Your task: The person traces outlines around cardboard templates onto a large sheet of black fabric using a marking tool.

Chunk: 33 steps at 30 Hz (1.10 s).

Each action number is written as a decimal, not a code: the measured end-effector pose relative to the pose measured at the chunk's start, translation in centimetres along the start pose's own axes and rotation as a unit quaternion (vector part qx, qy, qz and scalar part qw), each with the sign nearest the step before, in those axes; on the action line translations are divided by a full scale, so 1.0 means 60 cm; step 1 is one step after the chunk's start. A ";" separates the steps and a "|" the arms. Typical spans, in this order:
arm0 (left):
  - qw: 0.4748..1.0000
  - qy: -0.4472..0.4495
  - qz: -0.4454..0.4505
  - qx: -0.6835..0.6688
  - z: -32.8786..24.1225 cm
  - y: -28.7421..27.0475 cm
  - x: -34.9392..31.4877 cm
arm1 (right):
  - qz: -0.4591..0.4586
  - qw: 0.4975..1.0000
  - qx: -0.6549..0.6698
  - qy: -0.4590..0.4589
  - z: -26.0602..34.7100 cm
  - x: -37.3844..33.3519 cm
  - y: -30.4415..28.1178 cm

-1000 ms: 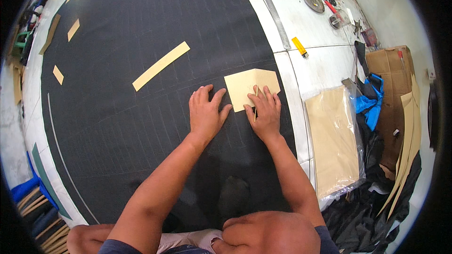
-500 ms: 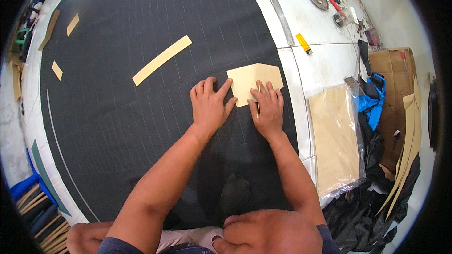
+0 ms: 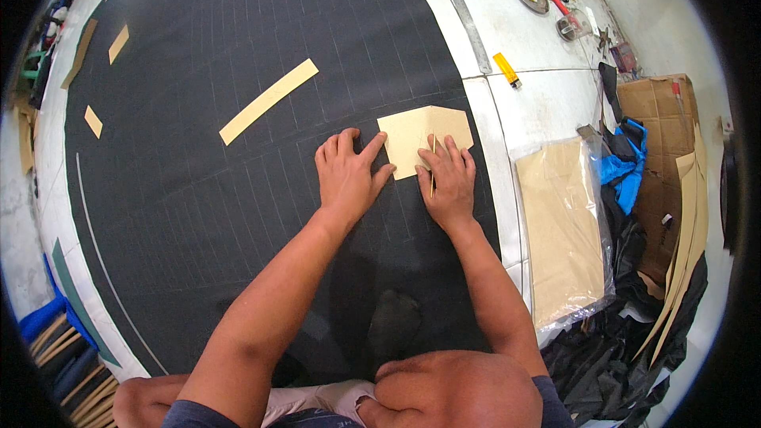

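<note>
Left hand [image 3: 349, 173] has moved to the left edge of the cream card [image 3: 406, 143].
Its fingers are spread; the right hand [image 3: 450, 184] rests on the card's lower right, grip on a thin stick [image 3: 433, 181] unclear. Even pressure should steady the card on the black cloth [image 3: 269, 206], whose edge runs just right of it; room opens leftward.

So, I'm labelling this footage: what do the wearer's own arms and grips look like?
The left arm and right arm are uncovered below short, dark navy sleeves. The left grip and right grip are bare: no gloves, watch, bracelet or markings show.
</note>
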<state>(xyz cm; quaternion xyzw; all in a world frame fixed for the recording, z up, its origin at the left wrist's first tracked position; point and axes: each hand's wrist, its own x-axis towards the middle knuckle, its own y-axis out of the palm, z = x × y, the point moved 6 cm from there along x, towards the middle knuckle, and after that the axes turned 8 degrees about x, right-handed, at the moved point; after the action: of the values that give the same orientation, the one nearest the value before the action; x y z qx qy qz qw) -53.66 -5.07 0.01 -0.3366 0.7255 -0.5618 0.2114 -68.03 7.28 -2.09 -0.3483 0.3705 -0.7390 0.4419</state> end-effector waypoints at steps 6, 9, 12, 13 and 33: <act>1.000 0.002 0.001 0.006 -0.005 -0.005 0.001 | -0.017 1.000 0.003 -0.006 0.001 0.000 -0.002; 1.000 0.003 0.001 0.007 -0.007 -0.003 0.002 | -0.015 1.000 0.001 -0.007 0.000 0.000 -0.003; 1.000 0.008 -0.002 0.016 -0.003 -0.004 0.000 | 0.002 1.000 0.001 0.009 0.002 0.000 0.000; 1.000 0.007 -0.003 0.013 -0.003 -0.004 -0.001 | 0.003 1.000 0.002 0.010 0.002 0.000 0.000; 1.000 0.002 0.004 -0.001 -0.006 -0.003 -0.001 | -0.018 1.000 0.007 -0.006 0.004 0.000 -0.004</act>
<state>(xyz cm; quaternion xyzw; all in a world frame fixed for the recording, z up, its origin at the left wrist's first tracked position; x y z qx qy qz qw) -53.82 -4.80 0.27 -0.3329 0.7275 -0.5610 0.2123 -67.92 7.31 -1.74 -0.3566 0.3565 -0.7471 0.4330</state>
